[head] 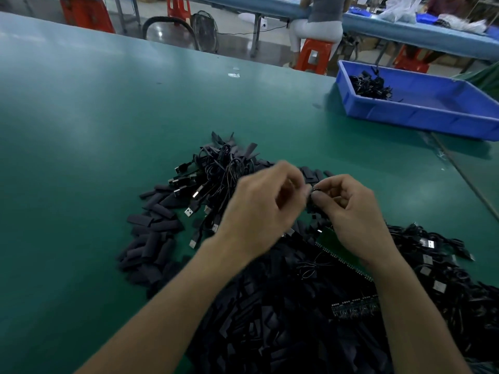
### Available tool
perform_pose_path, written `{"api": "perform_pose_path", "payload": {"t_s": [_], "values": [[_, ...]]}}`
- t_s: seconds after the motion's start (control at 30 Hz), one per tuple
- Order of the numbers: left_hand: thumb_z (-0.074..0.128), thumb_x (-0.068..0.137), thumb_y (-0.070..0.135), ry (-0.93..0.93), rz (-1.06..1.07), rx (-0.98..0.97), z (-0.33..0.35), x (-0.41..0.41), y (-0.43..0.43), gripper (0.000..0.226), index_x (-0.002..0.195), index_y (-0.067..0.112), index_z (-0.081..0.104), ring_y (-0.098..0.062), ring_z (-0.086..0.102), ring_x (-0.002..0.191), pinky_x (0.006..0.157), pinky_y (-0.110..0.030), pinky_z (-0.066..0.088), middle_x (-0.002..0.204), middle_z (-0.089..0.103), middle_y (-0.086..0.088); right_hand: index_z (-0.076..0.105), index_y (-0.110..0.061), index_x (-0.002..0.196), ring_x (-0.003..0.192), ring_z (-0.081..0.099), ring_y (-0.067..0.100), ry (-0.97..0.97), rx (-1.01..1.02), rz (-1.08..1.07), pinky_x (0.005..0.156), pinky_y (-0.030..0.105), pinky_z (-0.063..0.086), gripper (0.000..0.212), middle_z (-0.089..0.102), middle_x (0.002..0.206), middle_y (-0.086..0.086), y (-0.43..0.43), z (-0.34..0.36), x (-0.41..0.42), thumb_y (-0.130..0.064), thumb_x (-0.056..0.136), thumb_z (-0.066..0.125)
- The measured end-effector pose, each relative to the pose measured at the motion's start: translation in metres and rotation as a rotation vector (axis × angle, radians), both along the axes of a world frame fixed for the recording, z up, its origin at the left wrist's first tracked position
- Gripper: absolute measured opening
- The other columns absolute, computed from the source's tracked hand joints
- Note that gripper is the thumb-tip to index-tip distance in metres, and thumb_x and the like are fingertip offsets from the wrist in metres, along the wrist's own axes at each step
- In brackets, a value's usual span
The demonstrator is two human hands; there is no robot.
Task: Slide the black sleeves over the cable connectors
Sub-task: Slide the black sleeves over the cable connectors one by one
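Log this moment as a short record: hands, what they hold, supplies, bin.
left hand: pinches a small black piece
right hand: pinches the same piece from the other side
piece: sleeve or connector, too blurred to tell
sleeves: loose heap on the green table
cables: tangled, bare USB connectors showing
blue bin: far right, a few cables inside
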State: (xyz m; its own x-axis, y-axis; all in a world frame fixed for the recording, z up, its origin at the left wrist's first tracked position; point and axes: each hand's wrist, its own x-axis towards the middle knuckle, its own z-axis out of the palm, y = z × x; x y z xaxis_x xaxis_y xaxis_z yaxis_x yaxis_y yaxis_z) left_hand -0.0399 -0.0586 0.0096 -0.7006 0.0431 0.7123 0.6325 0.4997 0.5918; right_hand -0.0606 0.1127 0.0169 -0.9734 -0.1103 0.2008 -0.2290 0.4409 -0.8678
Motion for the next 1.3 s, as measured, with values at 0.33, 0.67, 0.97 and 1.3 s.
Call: {"api": "perform_pose_path", "payload": {"t_s": [0.33,0.67,0.97,1.3], "values": [[0.072,0.093,0.022,-0.655,-0.288,0.516,-0.023,0.001,0.020,0.016,0.090,0.016,0.058,-0.006,0.048,0.045,0.038,-0.019,0.040,0.058,0.056,0.015,0.072,-0.035,0.084,0.076,0.062,0.004,-0.051,-0.309,0.151,0.071,0.015,0.051,0.025,0.068,0.080,-0.011,0.004,-0.003,0.003,-0.011,0.091,0.069],[0.078,0.082,0.018,-0.823,-0.402,0.748,-0.030,-0.004,0.023,0.017,0.075,0.020,0.063,-0.004,0.044,0.046,0.037,-0.016,0.034,0.060,0.052,0.008,0.073,-0.027,0.076,0.079,0.061,0.012,-0.294,-0.511,0.215,0.073,0.021,0.055,0.005,0.066,0.080,0.000,0.010,-0.003,0.006,-0.031,0.074,0.075],[0.072,0.088,0.014,-0.849,-0.565,0.729,-0.030,-0.011,0.023,0.019,0.072,0.020,0.064,-0.001,0.046,0.047,0.040,-0.013,0.034,0.059,0.056,0.010,0.074,-0.017,0.082,0.074,0.067,0.016,-0.459,-0.624,0.307,0.071,0.026,0.060,0.031,0.070,0.083,0.008,0.022,-0.001,0.002,-0.038,0.065,0.091],[0.063,0.095,0.007,-0.477,-0.450,0.675,-0.015,0.006,0.032,0.008,0.092,0.012,0.058,-0.024,0.065,0.088,0.087,-0.033,0.054,0.089,0.064,-0.027,0.055,-0.013,0.084,0.062,0.053,0.012,-0.217,-0.786,-0.237,0.055,0.023,0.052,0.016,0.055,0.076,0.003,0.017,0.025,-0.008,-0.009,0.099,0.056]]}}
